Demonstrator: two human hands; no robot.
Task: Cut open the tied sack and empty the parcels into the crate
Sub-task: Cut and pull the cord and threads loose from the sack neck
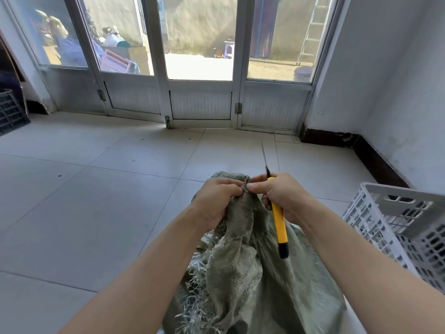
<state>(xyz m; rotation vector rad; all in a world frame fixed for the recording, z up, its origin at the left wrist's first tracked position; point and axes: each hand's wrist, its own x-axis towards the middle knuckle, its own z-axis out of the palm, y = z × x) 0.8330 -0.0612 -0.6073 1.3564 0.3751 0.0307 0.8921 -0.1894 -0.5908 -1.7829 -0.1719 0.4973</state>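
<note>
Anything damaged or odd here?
The sack has a frayed edge, loose strands hanging on its left. The yellow knife in the right hand has its blade extended very far while that hand's fingers also pinch the sack's neck.

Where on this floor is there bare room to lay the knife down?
Bare tiles lie left of the sack, out to the dark crate, and ahead, up to the doors. Right is crowded: the white crate stands close beside the sack.
</note>
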